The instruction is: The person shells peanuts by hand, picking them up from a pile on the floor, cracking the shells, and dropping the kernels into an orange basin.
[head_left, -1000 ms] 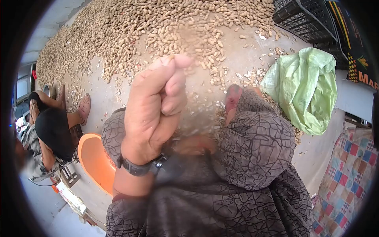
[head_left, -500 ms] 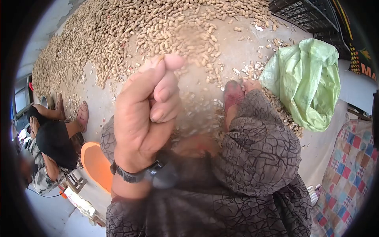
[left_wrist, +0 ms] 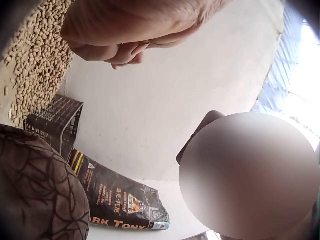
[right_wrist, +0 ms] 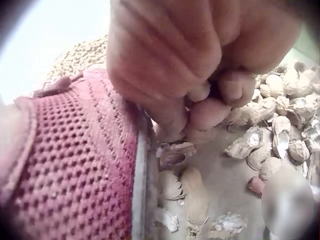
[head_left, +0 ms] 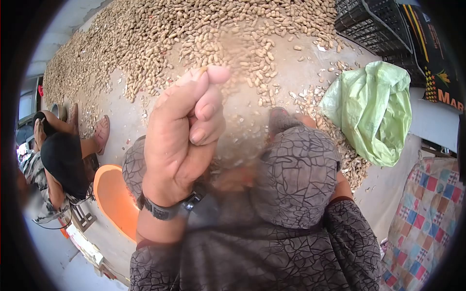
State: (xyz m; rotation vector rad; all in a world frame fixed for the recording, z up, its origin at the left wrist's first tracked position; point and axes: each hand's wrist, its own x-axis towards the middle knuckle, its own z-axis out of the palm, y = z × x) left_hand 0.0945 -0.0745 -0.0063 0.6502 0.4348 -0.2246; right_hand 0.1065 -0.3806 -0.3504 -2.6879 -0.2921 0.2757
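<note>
My left hand [head_left: 182, 126] is raised before my chest in the head view, palm side showing, fingers curled and thumb tip against the index finger. I cannot tell whether something small sits between those tips. A black strap [head_left: 167, 209] circles that wrist. Down by the floor, my right hand [right_wrist: 200, 60] bends its fingers beside a pink perforated shoe [right_wrist: 85, 155]. No object shows between these fingers. Just below them lie a whole peanut [right_wrist: 195, 192] and broken peanut shells [right_wrist: 245, 142]. In the head view, my knee [head_left: 301, 169] hides most of the right hand.
Unshelled peanuts [head_left: 145, 39] spread across the floor ahead. A green sack [head_left: 374, 111] lies at right, near black crates [head_left: 374, 29] and a black printed bag [left_wrist: 120, 195]. An orange basin [head_left: 114, 194] stands at left, near another seated person [head_left: 60, 165].
My patterned knee has swung left over the shoe, and the right forearm now shows beside it. The left hand keeps its curled pose, slightly shifted. The head view tipped, then returned.
</note>
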